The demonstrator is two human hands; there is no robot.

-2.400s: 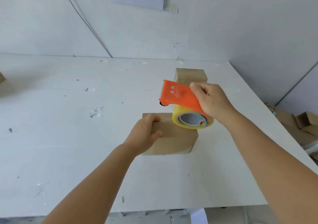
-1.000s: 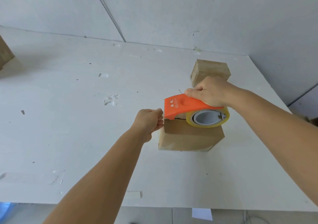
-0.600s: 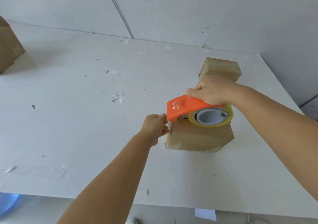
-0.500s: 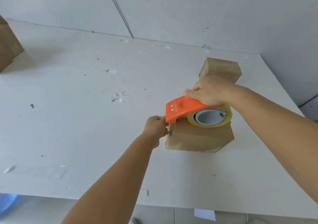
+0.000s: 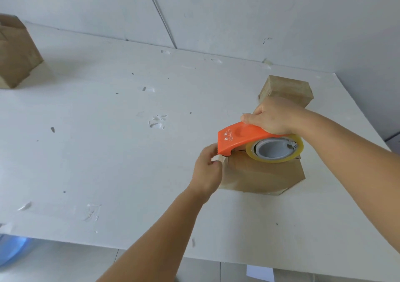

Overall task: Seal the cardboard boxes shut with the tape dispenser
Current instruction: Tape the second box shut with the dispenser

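Observation:
A small brown cardboard box [image 5: 259,176] stands on the white table [image 5: 108,151]. On its top rests an orange tape dispenser [image 5: 238,137] with a clear yellowish roll [image 5: 275,151]. My right hand [image 5: 272,117] grips the dispenser's handle from above. My left hand [image 5: 207,169] is at the box's left edge, its fingers pinched on the tape end under the dispenser's nose. A second brown box [image 5: 285,91] stands just behind my right hand.
A larger cardboard box [image 5: 15,52] sits at the table's far left. White walls close the back and right. The table's near edge runs along the bottom, with a blue object [image 5: 10,251] below it at left. Tape scraps dot the tabletop.
The dispenser came down onto the box top. My left hand left the box's top and moved to its left edge, where it now pinches the tape end. The camera shifted left.

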